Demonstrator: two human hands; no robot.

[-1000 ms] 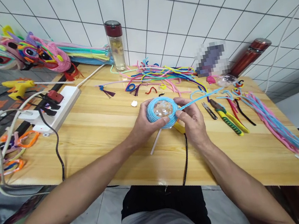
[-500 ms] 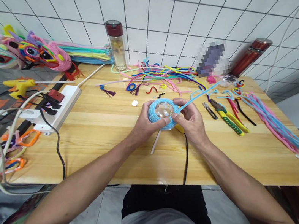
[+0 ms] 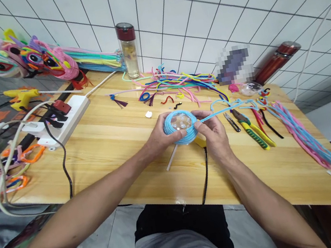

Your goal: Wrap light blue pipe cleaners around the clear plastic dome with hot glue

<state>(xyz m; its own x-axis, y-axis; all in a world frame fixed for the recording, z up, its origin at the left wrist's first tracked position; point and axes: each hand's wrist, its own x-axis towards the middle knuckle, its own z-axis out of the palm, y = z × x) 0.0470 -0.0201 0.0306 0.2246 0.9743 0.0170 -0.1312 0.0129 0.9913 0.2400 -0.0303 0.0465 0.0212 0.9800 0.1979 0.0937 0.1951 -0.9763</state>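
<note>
A clear plastic ball point(image 3: 181, 121) sits in front of me, wound around its side with rings of light-blue fuzzy pipe cleaner point(image 3: 177, 140). My left hand point(image 3: 163, 135) grips it from the left, thumb on the front of the rings. On the right side, my right hand point(image 3: 214, 136) pinches the loose blue strand point(image 3: 227, 109) where it leaves the ball; the strand stretches off to the right. Partly hidden beneath the ball lies a yellow glue gun point(image 3: 201, 141) with a white glue stick point(image 3: 172, 158) poking out and a black cord.
Pliers point(image 3: 255, 131) and small snips point(image 3: 232, 122) lie to the right, near a pink-and-blue pipe cleaner bundle point(image 3: 307, 137). Mixed pipe cleaners point(image 3: 177, 80) and a glass bottle point(image 3: 129, 53) are at the back. A power strip point(image 3: 65, 122) with cords stands left.
The loose blue strand has swung lower and now runs flatter to the right. My right fingers have shifted slightly at the ball's edge; the left hand is nearly still.
</note>
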